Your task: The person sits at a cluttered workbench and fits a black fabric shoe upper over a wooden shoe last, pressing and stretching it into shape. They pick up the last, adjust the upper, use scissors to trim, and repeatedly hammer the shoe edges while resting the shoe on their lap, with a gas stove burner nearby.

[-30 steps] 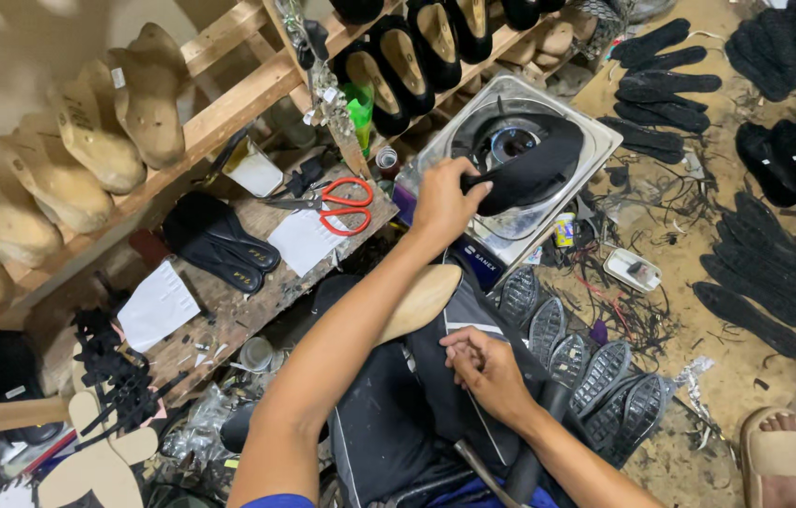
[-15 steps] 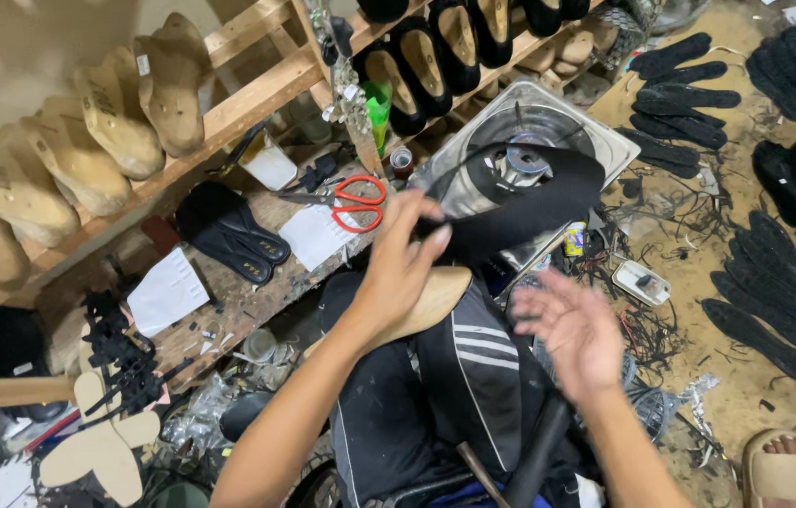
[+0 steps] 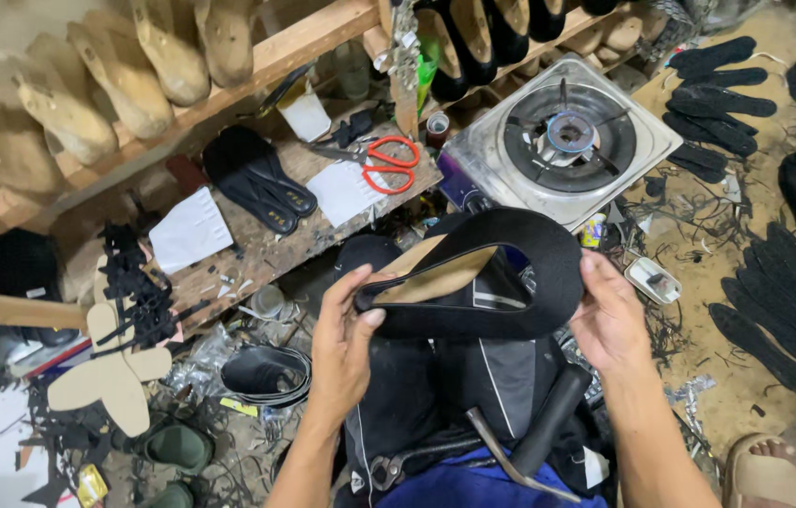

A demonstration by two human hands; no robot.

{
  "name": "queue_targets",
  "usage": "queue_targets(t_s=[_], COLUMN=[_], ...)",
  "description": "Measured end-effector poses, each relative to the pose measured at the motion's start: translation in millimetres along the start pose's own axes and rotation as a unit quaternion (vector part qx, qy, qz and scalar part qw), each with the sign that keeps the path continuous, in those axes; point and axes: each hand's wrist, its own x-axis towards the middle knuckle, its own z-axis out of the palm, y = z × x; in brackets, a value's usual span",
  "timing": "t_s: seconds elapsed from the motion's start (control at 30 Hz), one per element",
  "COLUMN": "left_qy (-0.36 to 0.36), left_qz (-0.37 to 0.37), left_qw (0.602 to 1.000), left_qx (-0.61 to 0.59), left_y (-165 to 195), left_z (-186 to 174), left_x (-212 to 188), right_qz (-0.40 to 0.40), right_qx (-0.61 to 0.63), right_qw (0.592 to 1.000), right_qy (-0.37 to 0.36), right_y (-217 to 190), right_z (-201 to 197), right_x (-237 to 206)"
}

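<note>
You've got the black upper (image 3: 501,282) up in both hands now, right over your lap, just in front of the stove (image 3: 562,150). Your left hand (image 3: 346,343) grips its near-left end, thumb pressed on the top edge, fingers curled underneath. Your right hand (image 3: 609,315) clamps the far-right curve, thumb on the outer face, fingers tucked behind it. The upper bends into an open loop between your hands, and through that loop you can see a tan insole (image 3: 440,277) lying tilted behind it; whether the two touch, you can't tell from here. Below your hands, a hammer (image 3: 534,442) rests across your lap, handle slanting up toward your right wrist, and pliers (image 3: 407,461) lie just beside it on the left. On the workbench (image 3: 257,254) ahead sit red-handled scissors (image 3: 379,160), a pair of black soles (image 3: 261,179) and white paper pieces (image 3: 191,230). Wooden lasts (image 3: 106,80) line the shelf above. Off to your right, black cut pieces (image 3: 774,310) lie spread on the floor, well apart from your hands, and a sandalled foot (image 3: 764,470) shows at the bottom right corner.
</note>
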Motion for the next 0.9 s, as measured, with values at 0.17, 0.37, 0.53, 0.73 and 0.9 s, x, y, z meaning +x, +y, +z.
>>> queue_targets(t_s=[0.17,0.37,0.53,0.73,0.9], left_qy=[0.013,0.004,0.002,0.002,0.006], left_qz=[0.031,0.149,0.157,0.150,0.184], left_qw=[0.997,0.973,0.974,0.976,0.953], left_qx=[0.069,0.179,0.161,0.161,0.240], left_y=[23,29,19,12,12], left_z=[5,10,-1,-11,-16], left_x=[-18,-31,-25,-23,-17], right_qz=[0.108,0.172,0.175,0.153,0.142], right_qx=[0.022,0.109,0.161,0.140,0.109], right_qw=[0.994,0.979,0.970,0.977,0.983], right_qy=[0.011,0.025,0.041,0.048,0.045], right_y=[31,64,71,71,69], right_z=[-26,-53,-44,-27,-24], right_x=[6,11,13,17,20])
